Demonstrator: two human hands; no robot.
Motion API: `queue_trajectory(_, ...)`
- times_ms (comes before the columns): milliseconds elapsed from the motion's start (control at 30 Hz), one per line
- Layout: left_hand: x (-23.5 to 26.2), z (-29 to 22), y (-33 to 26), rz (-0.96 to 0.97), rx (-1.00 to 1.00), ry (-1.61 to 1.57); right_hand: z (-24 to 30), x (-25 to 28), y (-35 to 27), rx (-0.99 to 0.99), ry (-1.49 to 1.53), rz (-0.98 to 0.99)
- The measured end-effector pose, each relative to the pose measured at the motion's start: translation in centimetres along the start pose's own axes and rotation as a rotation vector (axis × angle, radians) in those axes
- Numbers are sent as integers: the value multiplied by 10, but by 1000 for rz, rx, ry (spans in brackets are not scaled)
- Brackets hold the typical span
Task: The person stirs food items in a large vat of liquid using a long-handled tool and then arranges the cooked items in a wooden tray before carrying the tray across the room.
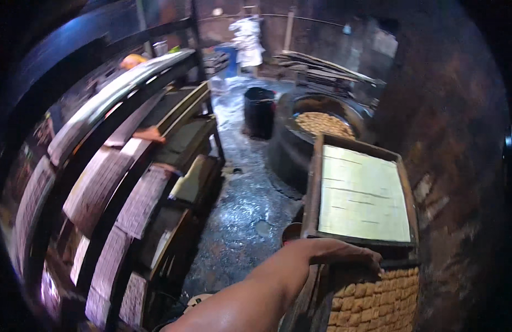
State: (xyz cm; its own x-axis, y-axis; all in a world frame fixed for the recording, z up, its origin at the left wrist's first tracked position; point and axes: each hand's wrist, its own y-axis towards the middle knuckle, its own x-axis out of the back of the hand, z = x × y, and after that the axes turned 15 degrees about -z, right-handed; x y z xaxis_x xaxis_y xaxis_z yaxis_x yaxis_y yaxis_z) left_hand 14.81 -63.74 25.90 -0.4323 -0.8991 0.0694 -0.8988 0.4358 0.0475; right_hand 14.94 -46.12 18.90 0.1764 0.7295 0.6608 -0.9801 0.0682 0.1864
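One forearm enters from the lower edge and ends in a hand (pixel 344 255), palm down, its fingers (pixel 372 260) curled over the near rim of a shallow wooden tray lined with a pale, scored slab (pixel 361 193); which of the person's hands it is cannot be told, and the other hand is out of view. This tray rests on a lower wooden tray packed with small golden-brown fried cubes (pixel 377 301). Beyond them stands a large round dark vat holding more fried pieces (pixel 322 124), with a black cylindrical bucket (pixel 259 112) just beside it on the wet, dark floor (pixel 242 221). Along the left runs a dark rack of tilted trays of cut squares (pixel 106 188).
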Motion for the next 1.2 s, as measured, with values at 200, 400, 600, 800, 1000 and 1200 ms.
queue_trajectory(200,55,-3,-181,-198,-76,37,149,-106,-97,190,87,273)
queue_trajectory(400,200,-44,-382,-367,-151,-61,337,-231,-185,304,121,445)
queue_trajectory(600,456,-49,-626,-642,-215,-9,560,-433,-259,407,117,574)
queue_trajectory(800,777,-16,-865,-820,-248,68,824,-660,-282,442,40,575)
queue_trajectory(1000,1078,-1,-975,-1079,-34,24,1017,-836,-191,397,-42,530)
queue_trajectory(1200,1337,82,-919,-1128,4,-151,1098,-977,-16,303,-118,440)
